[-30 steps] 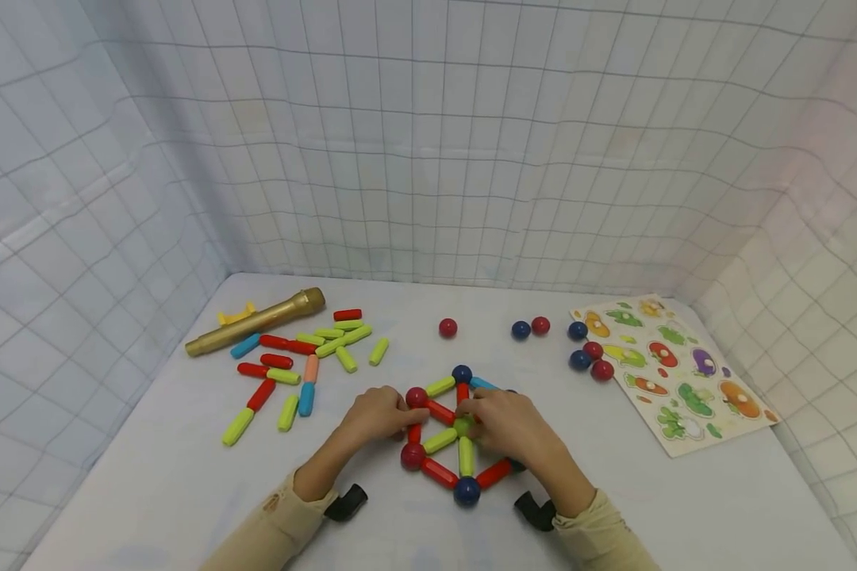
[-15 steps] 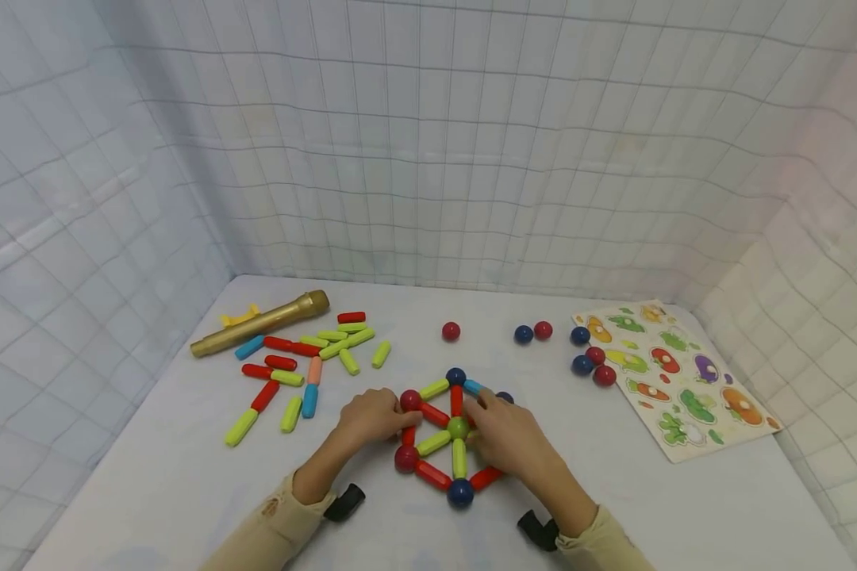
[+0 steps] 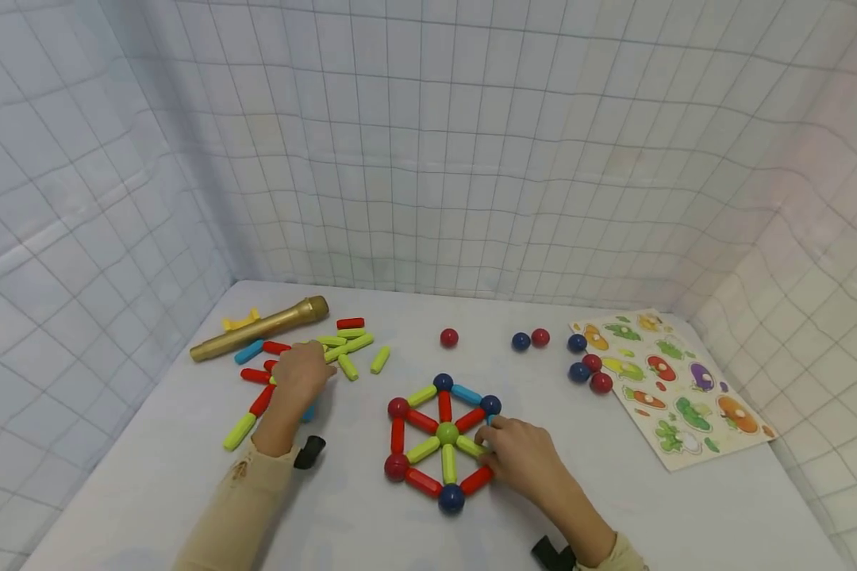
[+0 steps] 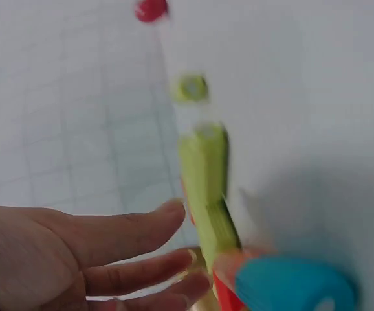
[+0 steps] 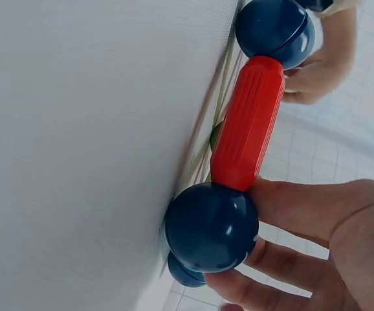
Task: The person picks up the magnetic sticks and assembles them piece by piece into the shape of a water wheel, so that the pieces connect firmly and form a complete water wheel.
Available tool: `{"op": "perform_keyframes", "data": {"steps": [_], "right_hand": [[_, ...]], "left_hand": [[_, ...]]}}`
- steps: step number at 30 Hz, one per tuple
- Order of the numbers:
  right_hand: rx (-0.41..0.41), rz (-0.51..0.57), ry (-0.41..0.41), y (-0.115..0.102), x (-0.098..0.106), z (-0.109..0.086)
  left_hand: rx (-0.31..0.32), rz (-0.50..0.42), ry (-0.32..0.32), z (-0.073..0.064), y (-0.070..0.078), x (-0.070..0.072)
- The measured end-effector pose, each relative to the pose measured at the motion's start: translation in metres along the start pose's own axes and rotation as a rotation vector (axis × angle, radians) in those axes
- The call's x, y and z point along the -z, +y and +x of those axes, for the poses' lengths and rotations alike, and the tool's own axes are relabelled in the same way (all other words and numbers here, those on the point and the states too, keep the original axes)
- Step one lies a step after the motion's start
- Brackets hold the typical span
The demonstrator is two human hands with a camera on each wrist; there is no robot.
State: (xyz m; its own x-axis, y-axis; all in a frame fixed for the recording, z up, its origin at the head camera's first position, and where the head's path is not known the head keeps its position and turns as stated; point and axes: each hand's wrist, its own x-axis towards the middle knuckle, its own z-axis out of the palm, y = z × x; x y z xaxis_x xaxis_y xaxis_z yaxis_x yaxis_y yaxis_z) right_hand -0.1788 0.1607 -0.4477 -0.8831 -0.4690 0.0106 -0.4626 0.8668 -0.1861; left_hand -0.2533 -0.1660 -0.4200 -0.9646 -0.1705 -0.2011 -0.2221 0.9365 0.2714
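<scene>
On the table lies a flat six-sided wheel of rods and balls, with a green ball (image 3: 447,433) at its centre. My right hand (image 3: 524,460) is at its lower right corner, which it hides in the head view. The right wrist view shows that thumb and fingers gripping a dark blue ball (image 5: 211,227) at the end of a red rod (image 5: 248,123). My left hand (image 3: 301,373) is over the loose rods at the left. Its fingers (image 4: 142,230) are extended near green rods (image 4: 203,172) and a blue rod (image 4: 297,285), holding nothing visible.
A gold toy microphone (image 3: 260,329) lies at the back left, with a yellow piece (image 3: 241,319) behind it. Loose red balls (image 3: 448,338) and blue balls (image 3: 520,341) sit at the back. A vegetable picture sheet (image 3: 674,388) lies at the right. Gridded cloth walls (image 3: 428,174) enclose the table.
My left hand has left the wheel's left side and moved left to the loose rods. My right hand has shifted down to the wheel's lower right corner, uncovering its centre and upper right.
</scene>
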Motion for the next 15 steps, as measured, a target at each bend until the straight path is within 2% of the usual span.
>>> {"op": "perform_keyframes", "data": {"steps": [2,6,12,15], "right_hand": [[-0.016,0.020,-0.017,0.000,0.000,0.000],[-0.044,0.028,-0.027,0.001,0.001,0.001],[-0.071,0.023,-0.018,0.004,0.003,0.003],[-0.062,0.015,-0.012,0.005,0.004,0.004]], "left_hand": [[0.032,0.028,0.004,0.009,-0.008,0.001],[0.025,0.063,-0.028,0.019,-0.013,-0.005],[-0.008,0.094,0.008,0.023,-0.012,-0.010],[-0.020,0.120,-0.001,0.021,-0.012,-0.009]]}}
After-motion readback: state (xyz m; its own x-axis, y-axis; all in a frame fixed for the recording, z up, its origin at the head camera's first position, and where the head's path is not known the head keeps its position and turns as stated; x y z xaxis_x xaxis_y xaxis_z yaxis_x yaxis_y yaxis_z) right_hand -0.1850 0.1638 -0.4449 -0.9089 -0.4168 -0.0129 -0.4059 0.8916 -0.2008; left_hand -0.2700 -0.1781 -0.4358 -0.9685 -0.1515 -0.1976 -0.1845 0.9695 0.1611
